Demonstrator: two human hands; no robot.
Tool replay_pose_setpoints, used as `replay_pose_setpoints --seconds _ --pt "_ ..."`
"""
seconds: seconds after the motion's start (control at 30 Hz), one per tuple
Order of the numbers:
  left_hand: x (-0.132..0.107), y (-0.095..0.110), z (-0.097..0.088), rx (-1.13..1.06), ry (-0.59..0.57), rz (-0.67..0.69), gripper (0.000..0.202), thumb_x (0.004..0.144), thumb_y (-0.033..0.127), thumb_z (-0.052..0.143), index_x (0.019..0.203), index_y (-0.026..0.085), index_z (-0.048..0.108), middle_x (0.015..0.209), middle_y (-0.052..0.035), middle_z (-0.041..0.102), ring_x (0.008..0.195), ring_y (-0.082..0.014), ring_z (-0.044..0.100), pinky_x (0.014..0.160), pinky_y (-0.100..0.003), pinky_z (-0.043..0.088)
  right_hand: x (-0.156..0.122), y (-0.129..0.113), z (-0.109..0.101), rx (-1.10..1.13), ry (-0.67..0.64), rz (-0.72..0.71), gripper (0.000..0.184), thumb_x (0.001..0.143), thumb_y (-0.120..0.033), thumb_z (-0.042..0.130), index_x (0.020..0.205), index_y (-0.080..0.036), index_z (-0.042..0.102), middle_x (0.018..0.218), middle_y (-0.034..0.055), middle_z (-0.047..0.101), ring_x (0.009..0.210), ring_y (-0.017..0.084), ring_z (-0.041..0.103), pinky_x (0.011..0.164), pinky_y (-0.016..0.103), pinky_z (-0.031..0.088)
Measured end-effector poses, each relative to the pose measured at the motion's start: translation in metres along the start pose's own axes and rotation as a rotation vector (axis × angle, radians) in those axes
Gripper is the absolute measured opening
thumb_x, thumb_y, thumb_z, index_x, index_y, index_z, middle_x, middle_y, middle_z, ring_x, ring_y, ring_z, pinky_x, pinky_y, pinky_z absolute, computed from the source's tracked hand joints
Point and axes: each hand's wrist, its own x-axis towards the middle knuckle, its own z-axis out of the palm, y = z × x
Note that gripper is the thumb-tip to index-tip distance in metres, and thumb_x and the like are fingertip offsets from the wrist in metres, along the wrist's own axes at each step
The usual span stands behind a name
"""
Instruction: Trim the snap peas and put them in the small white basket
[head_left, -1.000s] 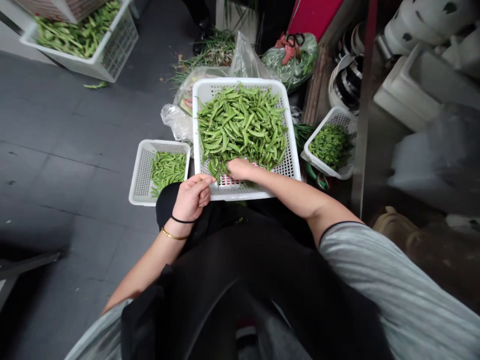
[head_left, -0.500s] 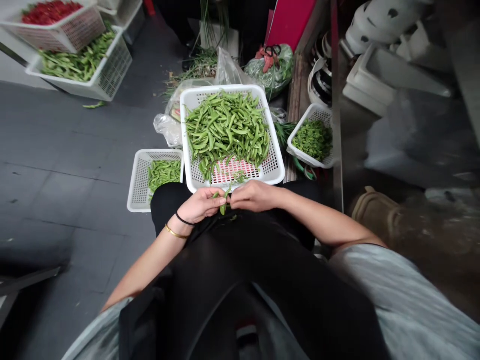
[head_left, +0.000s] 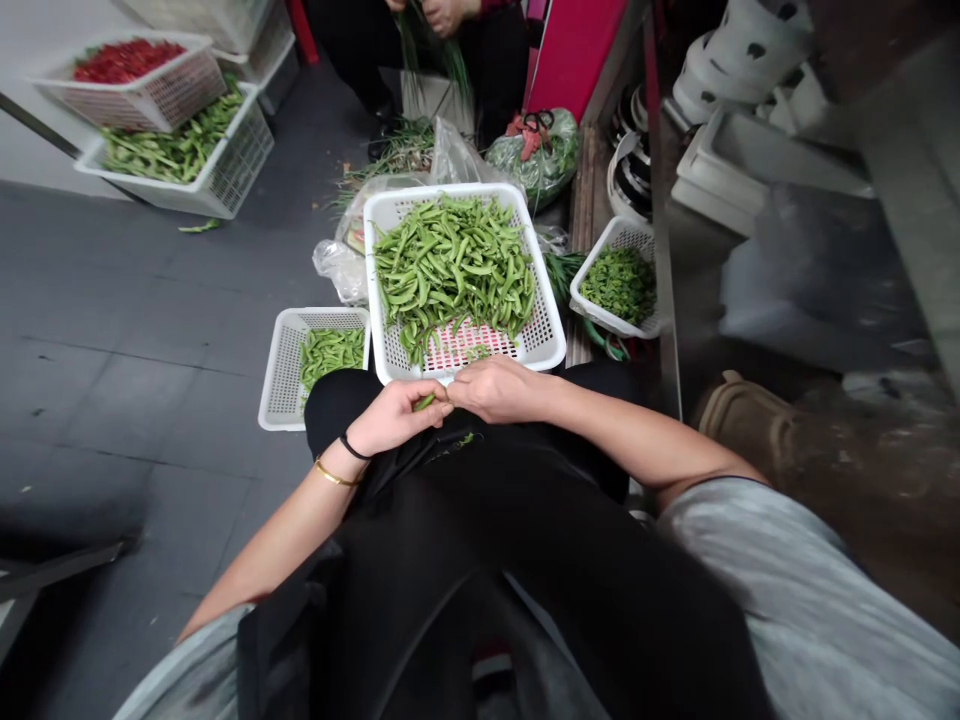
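A green pea pod (head_left: 425, 401) is pinched between my left hand (head_left: 394, 416) and my right hand (head_left: 495, 388), both closed on it above my black apron. Just beyond them stands a large white basket (head_left: 551, 335) heaped with green pea pods (head_left: 454, 265). A smaller white basket (head_left: 279, 375) on the floor to the left holds a small pile of pods (head_left: 330, 352). Another small white basket (head_left: 609, 238) at the right holds green trimmings (head_left: 621, 283).
At the far left, stacked white baskets hold green pods (head_left: 172, 150) and red chillies (head_left: 124, 60). Plastic bags (head_left: 341, 265) and a tied green bag (head_left: 536, 150) lie behind the big basket. Another person's hands (head_left: 442, 12) work with green stalks at the top. A metal counter edge (head_left: 664, 300) runs along the right.
My right hand left the big basket with a pod and came back over my lap. Both hands now meet on it, and the view has tilted upward.
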Motion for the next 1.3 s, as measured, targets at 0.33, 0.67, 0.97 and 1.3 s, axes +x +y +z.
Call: replay_pose_setpoints --seconds 0.33,0.67,0.97,1.3 --pt "0.013 -0.02 0.021 -0.408 0.528 0.211 0.023 0.084 0.038 0.059 0.084 0.015 0.057 0.054 0.0013 0.06 0.03 -0.005 0.04 0.029 -0.017 0.025 0.004 -0.006 0.023 0.428 0.547 0.346 0.033 0.094 -0.028 0.039 0.069 -0.015 0.056 0.063 0.0014 0.058 0.062 0.01 0.053 0.065 0.021 0.041" --pt "0.023 -0.025 -0.031 -0.735 0.372 0.075 0.017 0.072 0.029 0.059 0.084 0.017 0.059 0.053 0.001 0.059 0.034 -0.0097 0.046 0.032 -0.02 0.034 0.03 0.098 0.017 -0.132 -0.506 0.406 0.013 0.079 -0.025 0.059 0.078 -0.016 0.068 0.08 0.0081 0.069 0.074 0.019 0.061 0.062 0.026 0.04" --pt "0.018 -0.034 -0.032 -0.757 0.316 -0.075 0.013 0.07 0.02 0.071 0.08 0.012 0.068 0.042 0.0087 0.033 0.033 -0.0021 0.028 0.033 -0.014 0.019 0.086 0.142 0.08 -0.252 -0.497 0.403 0.028 0.085 -0.004 0.04 0.1 -0.001 0.063 0.096 0.0205 0.069 0.085 0.022 0.064 0.071 0.03 0.043" --pt "0.046 -0.045 -0.026 -0.733 0.359 -0.222 0.029 0.06 0.029 0.081 0.07 0.009 0.063 0.054 -0.0002 0.054 0.035 -0.0019 0.035 0.03 -0.013 0.018 0.031 0.074 0.042 -0.163 0.147 -0.04 0.031 0.097 -0.023 0.038 0.117 -0.017 0.061 0.099 0.0075 0.069 0.095 0.015 0.063 0.085 0.03 0.049"
